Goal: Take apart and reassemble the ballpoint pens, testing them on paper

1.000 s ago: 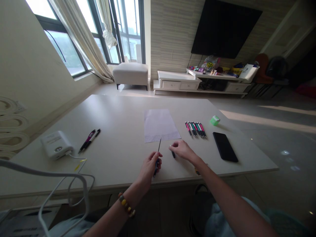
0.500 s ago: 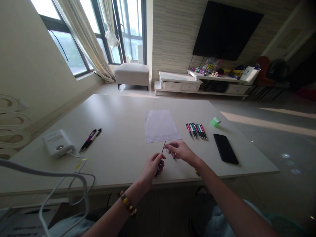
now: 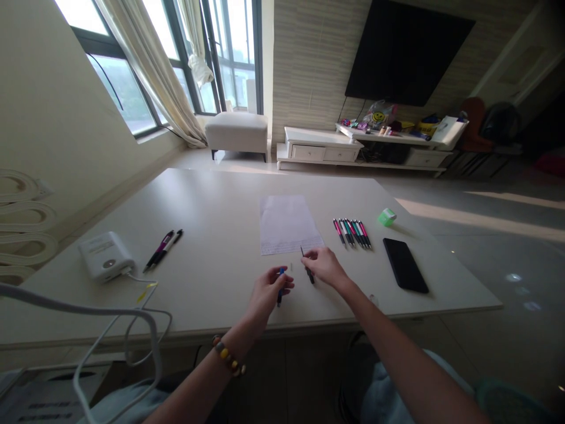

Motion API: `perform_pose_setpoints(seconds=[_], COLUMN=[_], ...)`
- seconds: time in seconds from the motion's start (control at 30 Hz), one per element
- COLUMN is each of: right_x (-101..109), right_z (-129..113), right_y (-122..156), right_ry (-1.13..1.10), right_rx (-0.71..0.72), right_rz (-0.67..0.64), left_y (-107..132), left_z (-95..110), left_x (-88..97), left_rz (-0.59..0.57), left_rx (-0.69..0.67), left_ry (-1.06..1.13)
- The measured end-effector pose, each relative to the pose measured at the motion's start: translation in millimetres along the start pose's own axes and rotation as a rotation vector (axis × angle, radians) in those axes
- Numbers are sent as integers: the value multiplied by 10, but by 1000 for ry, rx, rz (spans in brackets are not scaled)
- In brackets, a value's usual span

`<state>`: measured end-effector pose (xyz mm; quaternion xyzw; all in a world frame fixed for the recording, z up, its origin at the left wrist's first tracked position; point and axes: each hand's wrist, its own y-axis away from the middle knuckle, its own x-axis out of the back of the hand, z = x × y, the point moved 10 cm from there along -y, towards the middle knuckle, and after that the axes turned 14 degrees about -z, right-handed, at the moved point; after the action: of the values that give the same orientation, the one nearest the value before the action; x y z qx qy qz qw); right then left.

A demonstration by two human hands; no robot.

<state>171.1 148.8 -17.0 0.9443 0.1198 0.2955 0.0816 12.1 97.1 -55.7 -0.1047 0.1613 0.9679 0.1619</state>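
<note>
My left hand (image 3: 267, 288) is closed around a blue-and-dark pen barrel (image 3: 279, 299) near the table's front edge. To its right, the fingers of my right hand (image 3: 324, 266) pinch a thin dark pen refill (image 3: 302, 251), whose tip points away from me. Just below those fingertips shows a dark pen part (image 3: 311, 275); whether it is touched is unclear. A small pale sliver (image 3: 291, 267) lies between my hands. Beyond them is a sheet of paper (image 3: 286, 221) with lines of writing along its near edge.
Several click pens (image 3: 352, 233) lie in a row right of the paper, near a green-and-white container (image 3: 387, 217) and a black phone (image 3: 405, 265). At left are two pens (image 3: 162, 251) and a white power bank (image 3: 106, 257) with a cable (image 3: 152, 318).
The refill has come away from the pen in my left hand and is now at my right fingertips. My hands have moved apart, and the pale sliver shows between them.
</note>
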Motion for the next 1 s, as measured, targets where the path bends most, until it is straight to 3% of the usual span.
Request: perform_pose_setpoints(seconds=[0.13, 0.3, 0.5, 0.63, 0.7, 0.77, 0.87, 0.93, 1.0], right_x=[-129, -48, 160, 224, 182, -75, -834, -1258, -1391], right_z=[-67, -62, -92, -151, -191, -253, -296, -171, 98], right_y=[57, 129, 290, 432, 524, 640, 986, 1323, 1660], right_ry=[297, 357, 371, 362, 347, 350, 432, 509, 539], right_rx=[-7, -53, -96, -83, -62, 2, 141, 175, 121], right_rz=[-7, 29, 72, 5, -43, -192, -580, -787, -901], left_y=[-14, -26, -177, -58, 95, 245, 629, 861, 994], left_z=[276, 515, 529, 727, 842, 747, 216, -138, -405], left_x=[145, 197, 248, 216, 66, -212, -700, -821, -865], left_rz=[88, 227, 230, 239, 135, -160, -703, -862, -904], left_rx=[-72, -121, -53, -83, -151, -110, 186, 329, 373], left_ry=[-473, -1005, -1124, -1076, -982, -803, -666, -715, -799])
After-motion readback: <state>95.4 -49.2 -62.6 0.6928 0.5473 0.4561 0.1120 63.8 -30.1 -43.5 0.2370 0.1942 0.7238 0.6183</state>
